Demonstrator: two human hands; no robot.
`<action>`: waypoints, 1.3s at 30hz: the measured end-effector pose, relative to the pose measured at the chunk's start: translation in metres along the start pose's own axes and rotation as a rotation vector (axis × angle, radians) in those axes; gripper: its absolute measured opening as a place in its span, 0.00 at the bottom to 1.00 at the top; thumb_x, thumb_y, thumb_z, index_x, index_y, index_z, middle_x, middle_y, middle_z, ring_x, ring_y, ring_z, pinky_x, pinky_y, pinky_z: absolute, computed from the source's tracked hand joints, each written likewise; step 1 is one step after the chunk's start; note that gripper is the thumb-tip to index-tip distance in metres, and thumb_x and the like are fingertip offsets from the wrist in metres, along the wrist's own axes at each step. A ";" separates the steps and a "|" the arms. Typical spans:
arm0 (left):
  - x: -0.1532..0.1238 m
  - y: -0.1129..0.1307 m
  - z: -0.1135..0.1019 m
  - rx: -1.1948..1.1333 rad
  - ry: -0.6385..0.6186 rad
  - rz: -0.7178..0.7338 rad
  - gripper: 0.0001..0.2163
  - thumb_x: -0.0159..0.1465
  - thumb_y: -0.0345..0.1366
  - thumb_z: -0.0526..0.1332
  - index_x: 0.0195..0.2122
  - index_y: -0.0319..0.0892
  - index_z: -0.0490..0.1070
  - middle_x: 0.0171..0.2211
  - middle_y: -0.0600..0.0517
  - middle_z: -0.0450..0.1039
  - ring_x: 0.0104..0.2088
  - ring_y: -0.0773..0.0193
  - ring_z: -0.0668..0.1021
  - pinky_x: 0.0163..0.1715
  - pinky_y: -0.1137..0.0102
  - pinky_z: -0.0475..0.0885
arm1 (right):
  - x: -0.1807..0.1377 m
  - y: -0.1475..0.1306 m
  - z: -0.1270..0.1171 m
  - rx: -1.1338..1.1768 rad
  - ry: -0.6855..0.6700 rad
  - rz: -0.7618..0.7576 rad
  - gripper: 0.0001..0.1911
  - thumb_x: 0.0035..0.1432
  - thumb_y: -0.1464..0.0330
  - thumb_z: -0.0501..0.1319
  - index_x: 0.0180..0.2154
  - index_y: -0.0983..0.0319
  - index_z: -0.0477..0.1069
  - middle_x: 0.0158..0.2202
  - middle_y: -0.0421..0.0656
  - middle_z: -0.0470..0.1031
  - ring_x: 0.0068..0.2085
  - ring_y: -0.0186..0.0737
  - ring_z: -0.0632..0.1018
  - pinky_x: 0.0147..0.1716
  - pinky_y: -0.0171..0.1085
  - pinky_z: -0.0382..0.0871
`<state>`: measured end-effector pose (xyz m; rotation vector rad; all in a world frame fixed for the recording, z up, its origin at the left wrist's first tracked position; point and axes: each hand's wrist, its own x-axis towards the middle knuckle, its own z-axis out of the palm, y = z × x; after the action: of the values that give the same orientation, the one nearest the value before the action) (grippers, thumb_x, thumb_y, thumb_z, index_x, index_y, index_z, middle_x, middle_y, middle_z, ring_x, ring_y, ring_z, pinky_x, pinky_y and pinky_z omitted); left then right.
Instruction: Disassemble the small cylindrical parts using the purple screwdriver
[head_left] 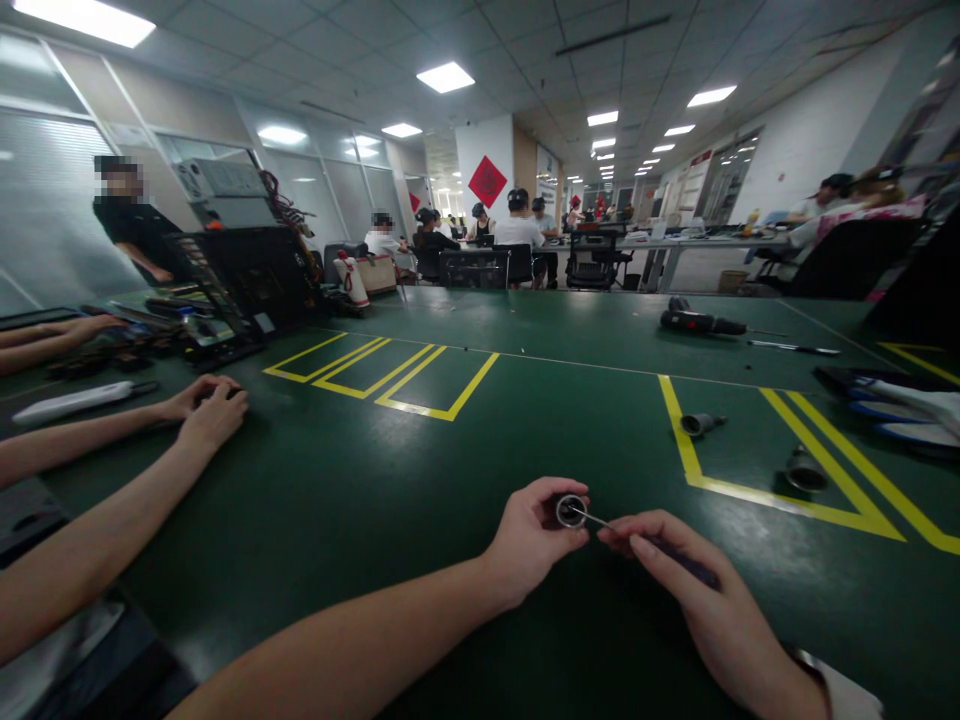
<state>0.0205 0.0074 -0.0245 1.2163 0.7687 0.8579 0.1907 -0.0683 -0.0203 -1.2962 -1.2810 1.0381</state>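
Just above the green table, my left hand (534, 538) is closed around a small round metal socket-like part (571, 511), its hollow end turned toward me. My right hand (686, 580) grips the dark handle of a screwdriver (598, 520). The thin shaft runs left into the mouth of the part, where its tip is hidden. Two similar metal parts lie to the right within yellow tape lines: one on its side (699, 424), the other (806, 469) closer to me.
A cordless drill (701, 320) and a pen (793, 347) lie at the back right. A co-worker's hands (212, 408) rest at the left, beside a white tool (73, 402). A dark open computer case (259, 270) stands at the back left. Yellow tape (435, 410) marks the green table (360, 520).
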 end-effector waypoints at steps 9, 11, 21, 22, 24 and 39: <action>0.000 0.000 0.000 0.014 0.010 -0.006 0.21 0.48 0.19 0.65 0.44 0.40 0.72 0.42 0.47 0.74 0.43 0.59 0.76 0.47 0.61 0.69 | -0.002 -0.008 0.002 -0.119 0.051 -0.071 0.11 0.55 0.59 0.60 0.34 0.57 0.77 0.36 0.44 0.79 0.40 0.46 0.79 0.37 0.40 0.73; 0.000 0.001 -0.001 0.002 0.005 -0.017 0.21 0.48 0.19 0.65 0.43 0.41 0.72 0.42 0.47 0.74 0.43 0.59 0.76 0.46 0.61 0.69 | -0.001 -0.007 0.002 -0.102 0.039 -0.050 0.11 0.55 0.59 0.60 0.35 0.57 0.77 0.36 0.44 0.79 0.40 0.46 0.78 0.39 0.41 0.73; -0.001 0.003 0.000 -0.042 -0.005 -0.031 0.19 0.48 0.19 0.65 0.40 0.40 0.72 0.39 0.49 0.73 0.40 0.62 0.75 0.43 0.64 0.69 | 0.001 0.002 0.000 0.046 0.014 0.029 0.12 0.56 0.59 0.60 0.36 0.59 0.76 0.39 0.46 0.78 0.42 0.48 0.77 0.44 0.45 0.69; 0.000 0.003 0.000 -0.042 -0.005 -0.032 0.19 0.48 0.18 0.65 0.40 0.40 0.72 0.39 0.49 0.73 0.40 0.62 0.75 0.42 0.64 0.69 | 0.001 0.001 0.000 0.043 0.014 0.023 0.12 0.56 0.59 0.60 0.37 0.59 0.76 0.39 0.45 0.78 0.43 0.47 0.77 0.44 0.45 0.68; 0.000 0.002 0.000 -0.035 -0.011 -0.031 0.19 0.48 0.18 0.65 0.41 0.40 0.72 0.39 0.49 0.73 0.40 0.62 0.75 0.42 0.64 0.70 | 0.000 -0.001 0.000 0.024 0.017 0.013 0.11 0.56 0.59 0.60 0.36 0.58 0.76 0.39 0.45 0.78 0.42 0.47 0.77 0.44 0.44 0.69; 0.000 0.004 0.001 -0.052 0.001 -0.024 0.18 0.46 0.18 0.65 0.39 0.39 0.72 0.39 0.49 0.73 0.41 0.61 0.75 0.42 0.65 0.69 | 0.001 0.000 0.002 0.189 0.005 0.122 0.12 0.55 0.59 0.60 0.35 0.59 0.76 0.37 0.44 0.78 0.42 0.47 0.75 0.43 0.43 0.65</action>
<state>0.0206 0.0073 -0.0201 1.1589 0.7560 0.8540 0.1888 -0.0669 -0.0200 -1.2423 -1.0823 1.2106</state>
